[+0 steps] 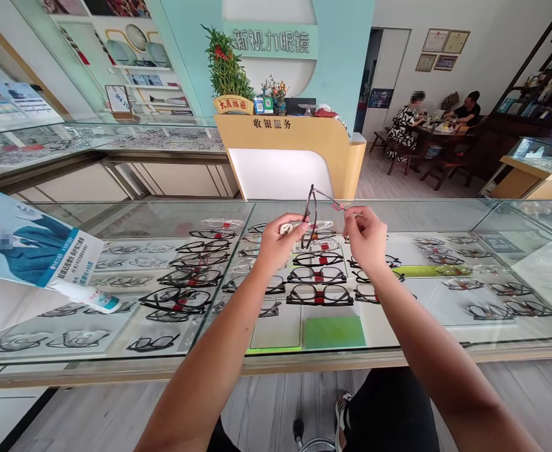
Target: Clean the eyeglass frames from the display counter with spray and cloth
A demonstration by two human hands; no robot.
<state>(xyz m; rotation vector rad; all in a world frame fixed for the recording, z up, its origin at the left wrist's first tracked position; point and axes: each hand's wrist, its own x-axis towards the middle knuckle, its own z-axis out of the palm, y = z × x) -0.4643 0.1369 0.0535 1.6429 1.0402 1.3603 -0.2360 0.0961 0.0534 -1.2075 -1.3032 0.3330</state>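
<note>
- Dark-framed glasses are held up above the glass-topped surface, front turned nearly edge-on, with one temple stretched out toward the right.
- The left hand grasps the rim between thumb and fingers; a crumpled white wad, perhaps a cloth, sits in the same hand.
- The right hand pinches the far end of that temple, fingers curled in, just beside a small red tag.
- The step in hand looks like handling the unfolded temple, maybe to check or clean it; whether the wad touches a lens I cannot tell.
- The next move seems to call for a steady left grip on the rim and light pressure on the thin temple.
- Beneath the hands, rows of display frames lie inside the case, near a green block.
- Well to the left, a white bottle lies tilted beside a printed box.
</note>
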